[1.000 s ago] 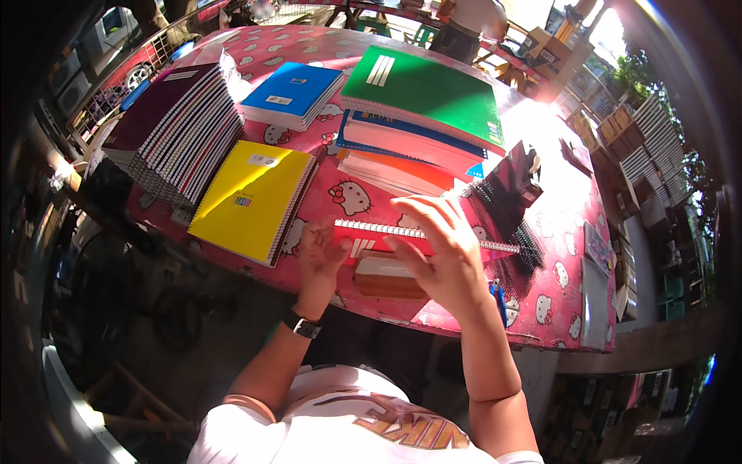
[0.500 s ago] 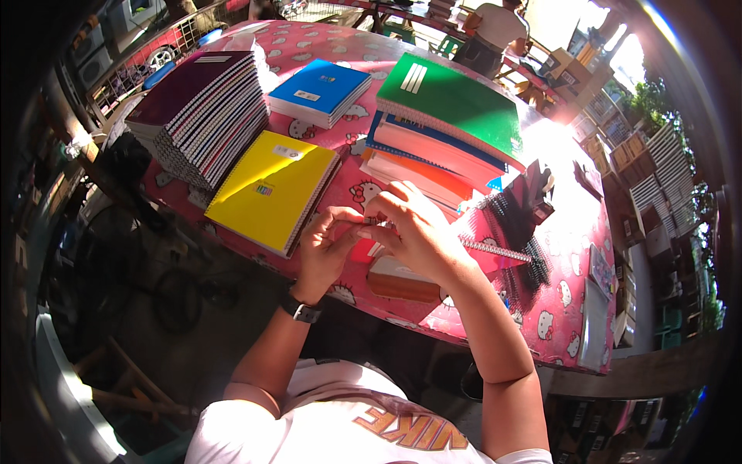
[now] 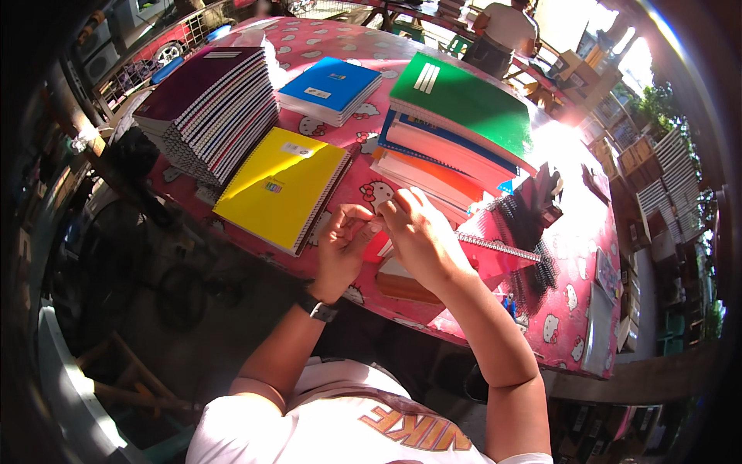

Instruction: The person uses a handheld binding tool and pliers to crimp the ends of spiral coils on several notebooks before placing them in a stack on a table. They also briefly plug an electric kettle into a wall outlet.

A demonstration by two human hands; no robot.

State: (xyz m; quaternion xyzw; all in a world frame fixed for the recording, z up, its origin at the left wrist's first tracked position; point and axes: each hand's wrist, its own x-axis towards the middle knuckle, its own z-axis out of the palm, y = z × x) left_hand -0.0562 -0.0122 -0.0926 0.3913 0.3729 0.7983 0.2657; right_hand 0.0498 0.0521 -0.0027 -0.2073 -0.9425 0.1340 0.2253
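Note:
My left hand (image 3: 342, 251) and my right hand (image 3: 423, 236) meet at the fingertips above the near edge of the table. Both are closed in a pinch, and what they hold, if anything, is too small to make out. Beneath them lies a red spiral notebook (image 3: 483, 267), largely covered by my hands and right forearm, its wire coil (image 3: 498, 247) showing to the right. A brown-sided block (image 3: 406, 284) with a pale top sits just below my right hand. Left of my hands is a yellow spiral notebook (image 3: 270, 205), apparently on top of others.
A tall stack of purple-covered notebooks (image 3: 205, 85) stands at the left. Behind are small blue notebooks (image 3: 328, 81) and a pile topped by a green notebook (image 3: 464, 104). Black plastic coils (image 3: 525, 220) lie right. A patterned pink cloth (image 3: 553, 298) covers the table. Another person (image 3: 502, 35) is beyond.
The view has shifted a little, so the table's things sit slightly farther right. My fingertips stay together, while my right hand's fingers have curled farther over the pinch point.

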